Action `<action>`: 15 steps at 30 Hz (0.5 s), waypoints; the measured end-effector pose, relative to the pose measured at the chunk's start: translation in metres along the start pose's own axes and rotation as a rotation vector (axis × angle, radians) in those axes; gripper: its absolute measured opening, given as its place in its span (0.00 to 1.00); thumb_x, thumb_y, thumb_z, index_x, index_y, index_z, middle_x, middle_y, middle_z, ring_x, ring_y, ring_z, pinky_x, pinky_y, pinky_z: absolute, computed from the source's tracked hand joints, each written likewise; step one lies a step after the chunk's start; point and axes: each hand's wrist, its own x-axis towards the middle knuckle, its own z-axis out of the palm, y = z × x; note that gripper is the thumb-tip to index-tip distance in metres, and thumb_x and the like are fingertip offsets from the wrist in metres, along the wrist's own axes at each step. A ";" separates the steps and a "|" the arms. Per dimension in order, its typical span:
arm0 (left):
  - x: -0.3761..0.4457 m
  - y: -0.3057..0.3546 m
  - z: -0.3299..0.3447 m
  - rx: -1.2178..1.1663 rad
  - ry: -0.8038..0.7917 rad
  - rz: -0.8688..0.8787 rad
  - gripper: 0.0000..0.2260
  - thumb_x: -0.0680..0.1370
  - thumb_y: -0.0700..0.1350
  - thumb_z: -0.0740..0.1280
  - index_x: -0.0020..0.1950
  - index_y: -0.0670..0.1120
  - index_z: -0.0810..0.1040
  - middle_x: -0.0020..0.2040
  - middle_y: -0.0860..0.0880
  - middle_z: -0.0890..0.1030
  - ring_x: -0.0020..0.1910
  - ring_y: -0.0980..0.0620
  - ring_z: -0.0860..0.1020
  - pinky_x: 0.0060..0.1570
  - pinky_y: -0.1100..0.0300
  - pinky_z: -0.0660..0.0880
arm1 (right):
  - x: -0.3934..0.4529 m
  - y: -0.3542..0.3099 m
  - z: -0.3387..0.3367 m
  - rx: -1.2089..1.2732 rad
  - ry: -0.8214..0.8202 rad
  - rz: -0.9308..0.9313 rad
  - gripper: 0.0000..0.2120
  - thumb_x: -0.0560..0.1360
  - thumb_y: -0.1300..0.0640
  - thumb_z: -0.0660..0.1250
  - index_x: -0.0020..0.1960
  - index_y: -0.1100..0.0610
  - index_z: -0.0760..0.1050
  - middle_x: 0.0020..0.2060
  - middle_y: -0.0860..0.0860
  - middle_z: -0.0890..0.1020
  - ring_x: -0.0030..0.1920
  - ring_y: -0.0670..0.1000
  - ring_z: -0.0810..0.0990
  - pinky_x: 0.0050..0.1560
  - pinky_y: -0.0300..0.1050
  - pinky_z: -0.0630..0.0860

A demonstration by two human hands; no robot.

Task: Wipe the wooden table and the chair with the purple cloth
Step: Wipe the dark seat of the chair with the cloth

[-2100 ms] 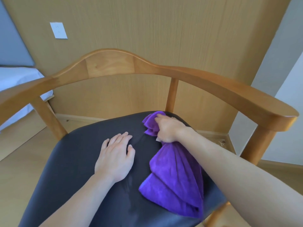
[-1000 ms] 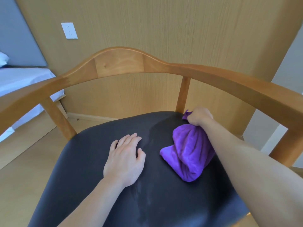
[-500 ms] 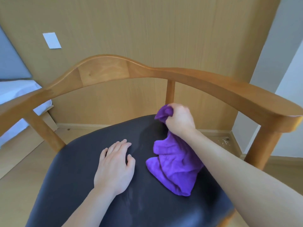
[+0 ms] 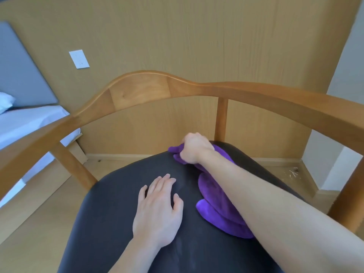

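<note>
Bunched purple cloth [image 4: 218, 205], perhaps damp, trails across seat [image 4: 110, 203].

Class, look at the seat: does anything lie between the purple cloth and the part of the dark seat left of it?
Yes. The left hand rests flat on the dark seat, directly left of the purple cloth that the right hand grips near the seat's back edge. A leftward wipe would meet that hand.

You are in a bedroom. A bed [image 4: 29, 123] with pillow [image 4: 6, 101] stands left. Wood-panelled wall [image 4: 177, 36] carries a switch plate [image 4: 79, 59].
</note>
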 end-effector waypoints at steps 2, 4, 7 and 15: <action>0.002 -0.002 -0.003 -0.026 0.006 0.005 0.25 0.79 0.52 0.48 0.76 0.58 0.64 0.77 0.63 0.61 0.76 0.64 0.54 0.77 0.54 0.50 | -0.012 -0.030 0.014 -0.014 -0.079 -0.131 0.08 0.73 0.56 0.67 0.51 0.56 0.80 0.46 0.53 0.80 0.48 0.58 0.80 0.45 0.50 0.80; 0.002 -0.002 -0.007 -0.052 0.020 0.009 0.26 0.77 0.50 0.47 0.75 0.59 0.65 0.75 0.64 0.64 0.75 0.65 0.56 0.77 0.54 0.52 | -0.026 -0.036 0.020 0.017 -0.115 -0.224 0.11 0.72 0.59 0.65 0.51 0.53 0.81 0.47 0.52 0.81 0.50 0.56 0.80 0.48 0.52 0.82; 0.000 0.000 -0.008 -0.100 0.040 0.000 0.26 0.76 0.50 0.47 0.72 0.59 0.68 0.72 0.63 0.68 0.70 0.67 0.57 0.76 0.53 0.56 | -0.044 -0.016 0.019 0.096 -0.175 -0.345 0.15 0.69 0.62 0.64 0.49 0.47 0.82 0.46 0.47 0.82 0.51 0.52 0.79 0.48 0.53 0.81; -0.003 0.002 0.000 -0.087 0.047 -0.018 0.23 0.80 0.47 0.51 0.75 0.56 0.68 0.77 0.61 0.64 0.76 0.64 0.56 0.78 0.56 0.49 | 0.007 0.078 -0.020 0.021 0.223 0.173 0.07 0.73 0.58 0.63 0.37 0.50 0.70 0.51 0.55 0.82 0.48 0.59 0.77 0.48 0.48 0.75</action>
